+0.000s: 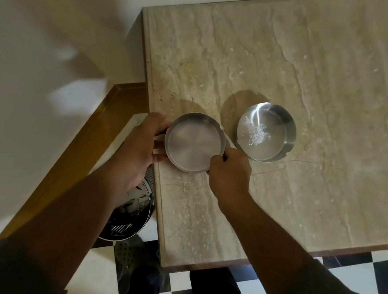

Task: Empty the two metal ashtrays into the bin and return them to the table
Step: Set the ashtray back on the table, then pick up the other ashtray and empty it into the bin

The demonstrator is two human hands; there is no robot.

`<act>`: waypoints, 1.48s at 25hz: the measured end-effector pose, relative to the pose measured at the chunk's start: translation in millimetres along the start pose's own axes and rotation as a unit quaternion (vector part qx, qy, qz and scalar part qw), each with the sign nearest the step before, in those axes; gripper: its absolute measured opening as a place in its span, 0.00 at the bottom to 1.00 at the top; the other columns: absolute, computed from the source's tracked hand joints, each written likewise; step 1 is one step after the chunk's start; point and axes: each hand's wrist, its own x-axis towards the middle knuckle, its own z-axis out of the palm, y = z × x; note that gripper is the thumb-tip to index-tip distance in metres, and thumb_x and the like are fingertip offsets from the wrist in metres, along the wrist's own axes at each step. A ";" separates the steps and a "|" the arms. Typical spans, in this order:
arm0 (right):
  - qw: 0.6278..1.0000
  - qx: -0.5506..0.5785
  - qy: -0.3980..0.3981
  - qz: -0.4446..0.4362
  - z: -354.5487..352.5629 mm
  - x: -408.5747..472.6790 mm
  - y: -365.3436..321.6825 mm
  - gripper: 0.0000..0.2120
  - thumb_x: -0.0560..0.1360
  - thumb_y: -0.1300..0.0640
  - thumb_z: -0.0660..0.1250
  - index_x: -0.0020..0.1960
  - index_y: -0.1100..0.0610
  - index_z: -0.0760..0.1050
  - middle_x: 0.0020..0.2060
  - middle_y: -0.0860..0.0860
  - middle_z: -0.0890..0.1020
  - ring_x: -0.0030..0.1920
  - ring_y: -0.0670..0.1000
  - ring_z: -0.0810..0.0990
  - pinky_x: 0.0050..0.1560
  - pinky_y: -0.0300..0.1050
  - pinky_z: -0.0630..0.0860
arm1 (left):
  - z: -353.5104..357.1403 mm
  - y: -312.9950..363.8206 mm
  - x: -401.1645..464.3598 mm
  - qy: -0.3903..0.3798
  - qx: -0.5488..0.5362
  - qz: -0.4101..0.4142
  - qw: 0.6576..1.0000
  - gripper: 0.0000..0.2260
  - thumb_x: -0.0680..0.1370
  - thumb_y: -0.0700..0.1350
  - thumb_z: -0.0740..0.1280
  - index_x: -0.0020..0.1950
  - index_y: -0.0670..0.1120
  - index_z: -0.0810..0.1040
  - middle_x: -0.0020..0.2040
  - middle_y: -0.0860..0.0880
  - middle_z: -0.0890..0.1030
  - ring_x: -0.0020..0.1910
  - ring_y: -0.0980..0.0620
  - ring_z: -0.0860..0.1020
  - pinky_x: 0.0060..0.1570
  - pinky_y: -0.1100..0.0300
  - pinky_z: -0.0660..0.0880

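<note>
A round metal ashtray [194,143] sits near the left edge of the beige stone table [291,73], its inside bare. My left hand [137,150] grips its left rim and my right hand [229,173] pinches its lower right rim. A second metal ashtray [266,131] stands just to the right, untouched, with white crumbs in its bottom. The perforated metal bin [130,214] stands on the floor beside the table's left edge, partly hidden under my left forearm, with pale scraps inside.
A white wall and a wooden skirting [88,140] run along the left. The floor [354,274] is black and white checked. My dark trouser legs show below the table's near edge.
</note>
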 end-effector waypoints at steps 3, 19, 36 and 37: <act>1.000 0.029 0.000 0.000 0.2 -0.5 1.9 0.09 0.74 0.67 0.61 0.44 0.62 0.80 0.33 0.51 0.79 0.33 0.48 0.78 0.27 0.32 0.74 | 2.0 1.3 -3.4 -0.009 0.012 0.027 1.000 0.24 0.81 0.53 0.56 0.30 0.58 0.84 0.46 0.50 0.83 0.49 0.45 0.79 0.51 0.47 0.74; 0.953 0.217 0.114 0.176 -98.0 37.2 23.1 0.13 0.74 0.54 0.70 0.42 0.66 0.81 0.45 0.66 0.85 0.49 0.66 0.85 0.51 0.67 0.82 | 147.5 61.7 25.4 -0.031 0.426 0.159 0.890 0.22 0.77 0.58 0.52 0.35 0.44 0.71 0.38 0.45 0.76 0.44 0.44 0.75 0.47 0.53 0.70; 0.991 0.107 -0.011 0.084 -99.0 -22.8 -23.8 0.05 0.74 0.63 0.69 0.40 0.61 0.80 0.39 0.57 0.86 0.36 0.54 0.88 0.42 0.49 0.87 | 48.9 49.0 -29.4 -0.020 0.162 0.057 0.985 0.17 0.78 0.51 0.58 0.48 0.44 0.83 0.47 0.44 0.87 0.51 0.43 0.84 0.54 0.46 0.80; 0.993 0.093 -0.029 0.072 -86.6 -31.3 -31.5 0.06 0.74 0.62 0.70 0.39 0.60 0.80 0.38 0.57 0.86 0.35 0.53 0.88 0.42 0.49 0.87 | 27.4 47.5 -37.9 -0.012 0.142 0.058 0.988 0.17 0.79 0.51 0.57 0.48 0.45 0.83 0.48 0.45 0.87 0.51 0.44 0.83 0.55 0.46 0.79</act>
